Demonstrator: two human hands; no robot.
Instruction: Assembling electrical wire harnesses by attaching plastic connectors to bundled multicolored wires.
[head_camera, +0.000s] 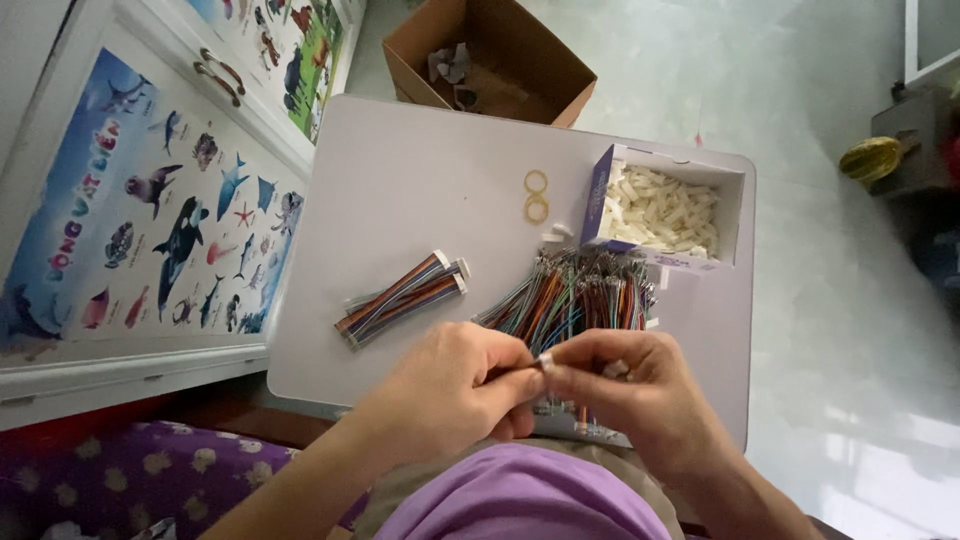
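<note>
Coloured wires run between my two hands, low over the near edge of the pale worktop. From the head camera, my left hand has its grip closed, thumb and fingers pinched on one end of the wires. My right hand meets it fingertip to fingertip, grip closed too, pinching the wires with a small white connector at the fingertips.

Just beyond my hands lies a big loose pile of wires, fanned out on the worktop. To its left sits a tidy bundle of wires, lying at a slant. Beyond the pile stands an open small box of white connectors, with two rubber bands just beside it. A brown cardboard box stands on the floor past the worktop's far edge.
</note>
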